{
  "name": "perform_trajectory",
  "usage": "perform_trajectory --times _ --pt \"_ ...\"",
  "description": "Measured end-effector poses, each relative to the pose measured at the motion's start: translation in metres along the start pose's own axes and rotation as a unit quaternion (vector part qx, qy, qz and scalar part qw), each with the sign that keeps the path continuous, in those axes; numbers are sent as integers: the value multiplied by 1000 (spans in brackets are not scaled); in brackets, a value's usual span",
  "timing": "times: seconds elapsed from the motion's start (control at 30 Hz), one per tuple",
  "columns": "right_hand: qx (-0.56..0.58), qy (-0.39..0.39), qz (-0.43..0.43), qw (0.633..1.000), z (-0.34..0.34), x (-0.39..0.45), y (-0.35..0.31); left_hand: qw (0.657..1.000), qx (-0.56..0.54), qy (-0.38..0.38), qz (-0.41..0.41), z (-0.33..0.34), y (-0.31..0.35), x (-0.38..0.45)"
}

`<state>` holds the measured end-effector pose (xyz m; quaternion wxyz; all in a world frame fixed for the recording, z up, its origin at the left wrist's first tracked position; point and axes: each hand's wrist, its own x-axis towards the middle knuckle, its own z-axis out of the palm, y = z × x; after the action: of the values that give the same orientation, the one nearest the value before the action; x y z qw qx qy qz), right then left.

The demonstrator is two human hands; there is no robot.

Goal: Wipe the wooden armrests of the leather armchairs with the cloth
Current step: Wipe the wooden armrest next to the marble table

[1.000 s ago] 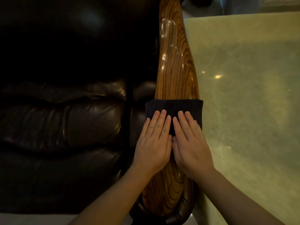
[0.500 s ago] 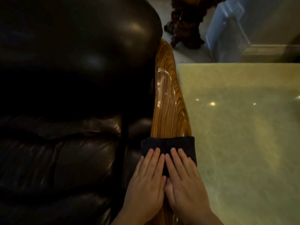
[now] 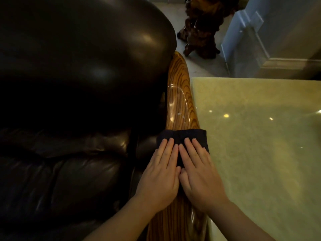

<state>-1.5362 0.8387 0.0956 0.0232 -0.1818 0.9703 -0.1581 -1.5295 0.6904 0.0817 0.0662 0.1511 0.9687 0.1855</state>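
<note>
Two bare hands lay flat, side by side, on a dark cloth (image 3: pixel 182 136) draped across the wooden armrest (image 3: pixel 179 96) of a dark leather armchair (image 3: pixel 78 84). The left hand (image 3: pixel 160 176) and right hand (image 3: pixel 201 178) pressed palms down with fingers extended toward 12 o'clock, index fingers nearly touching, neither one clenched or pinching the fabric. Both forearms entered from 6 o'clock. The cloth sat about midway along the glossy, striped armrest, folding over both of its edges. A pale stone-topped table (image 3: pixel 260 153) stood at 3 o'clock, just beside the armrest, and a dark carved wooden stand (image 3: pixel 203 32) at 12 o'clock.
</note>
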Motion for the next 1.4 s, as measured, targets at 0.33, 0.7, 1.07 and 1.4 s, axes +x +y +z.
perform_trajectory --times 0.33,0.7,1.07,1.4 --pt "28 -1 -12 1000 -7 38 17 999 -31 -6 -19 -10 -4 39" --pt "70 -20 -3 997 -16 77 28 999 -30 -40 -9 -30 -14 77" --pt "131 -33 25 991 -22 126 40 996 -44 -70 -25 -40 -28 127" --pt "199 -32 34 979 -25 167 54 993 -39 -104 -49 -55 -33 171"
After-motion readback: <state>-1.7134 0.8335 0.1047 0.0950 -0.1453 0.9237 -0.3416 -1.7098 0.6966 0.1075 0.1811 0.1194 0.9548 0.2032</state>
